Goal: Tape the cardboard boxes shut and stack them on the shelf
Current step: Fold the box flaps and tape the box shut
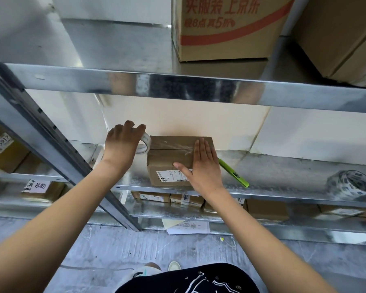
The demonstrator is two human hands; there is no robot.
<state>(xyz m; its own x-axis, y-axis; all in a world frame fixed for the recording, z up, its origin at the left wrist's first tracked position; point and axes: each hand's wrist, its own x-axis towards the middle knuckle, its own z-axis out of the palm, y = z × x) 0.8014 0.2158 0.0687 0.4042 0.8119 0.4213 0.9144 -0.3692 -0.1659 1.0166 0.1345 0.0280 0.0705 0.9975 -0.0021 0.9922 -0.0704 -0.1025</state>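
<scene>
1. Lower shelf: several small boxes (150,197) are already stacked there; whether they are taped cannot be told.
2. Middle shelf (283,166): one small box (167,163) is being sealed. Clear tape is seen laid across its top seam.
3. Right hand (203,166) is laid flat on the box, fingers straight, nothing gripped.
4. Left hand (123,140) is curled round the tape roll (145,143), just beside the box's left edge.
5. Judged left to do: tape cut, box stacked.
6. Green marker (234,173) and spare roll (350,183) are left unused to the right.
</scene>
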